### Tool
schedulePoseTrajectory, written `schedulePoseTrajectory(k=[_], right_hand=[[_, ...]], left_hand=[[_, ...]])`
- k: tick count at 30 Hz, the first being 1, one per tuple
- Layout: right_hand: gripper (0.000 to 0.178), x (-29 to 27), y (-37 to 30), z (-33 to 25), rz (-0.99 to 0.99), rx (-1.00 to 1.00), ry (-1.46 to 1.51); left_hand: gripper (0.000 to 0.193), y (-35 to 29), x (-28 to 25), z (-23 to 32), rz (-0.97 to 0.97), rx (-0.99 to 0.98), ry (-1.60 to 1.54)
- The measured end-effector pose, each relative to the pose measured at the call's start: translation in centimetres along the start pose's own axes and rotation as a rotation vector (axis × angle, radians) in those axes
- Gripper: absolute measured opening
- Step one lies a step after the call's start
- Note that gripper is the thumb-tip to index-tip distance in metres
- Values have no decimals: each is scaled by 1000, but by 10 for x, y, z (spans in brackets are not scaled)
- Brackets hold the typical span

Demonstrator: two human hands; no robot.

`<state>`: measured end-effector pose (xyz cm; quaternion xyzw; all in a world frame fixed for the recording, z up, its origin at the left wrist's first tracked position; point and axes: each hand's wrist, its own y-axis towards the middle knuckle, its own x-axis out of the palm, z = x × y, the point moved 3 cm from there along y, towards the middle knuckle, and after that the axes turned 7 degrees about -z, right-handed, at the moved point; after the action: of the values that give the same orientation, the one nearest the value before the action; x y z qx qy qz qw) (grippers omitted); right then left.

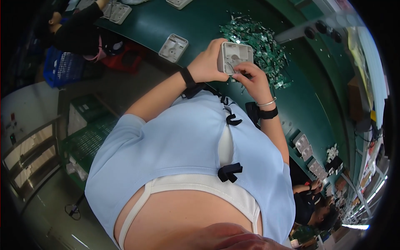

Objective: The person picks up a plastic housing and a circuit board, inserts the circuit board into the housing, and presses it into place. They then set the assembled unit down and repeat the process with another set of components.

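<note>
My left hand (207, 63) grips a white square plastic housing (236, 55) by its left side and holds it up over the green table (200, 23). My right hand (252, 82) is at the housing's lower right edge, with thumb and forefinger pinched on it at its open inner face. What the fingertips pinch inside is too small to tell. A black band is on my left wrist, and a black band and a thin bracelet are on my right wrist. Just beyond the housing lies a pile of small green circuit boards (260, 39).
Another white housing (173, 48) lies on the table to the left, with more (118, 11) farther off near a co-worker's black sleeve (77, 27). A blue crate (62, 66) stands at left. Further white housings (304, 145) and a second person (312, 204) are at lower right.
</note>
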<state>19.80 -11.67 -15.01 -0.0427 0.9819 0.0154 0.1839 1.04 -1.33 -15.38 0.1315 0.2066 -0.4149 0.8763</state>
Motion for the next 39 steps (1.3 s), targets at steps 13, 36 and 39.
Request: schedulePoseTrajectory(k=[13,36,39], right_hand=[[8,21,-47,65,121,-294,-619],[18,-132,-435,279,654,969,-873],[20,-128,-417,270,729,873,-885]], left_hand=[[126,-23,7,-125,-27,-103,-53],[106,-78,-24,-266,424,-472,354],[108,-82,-24,-258,497,-493,420]])
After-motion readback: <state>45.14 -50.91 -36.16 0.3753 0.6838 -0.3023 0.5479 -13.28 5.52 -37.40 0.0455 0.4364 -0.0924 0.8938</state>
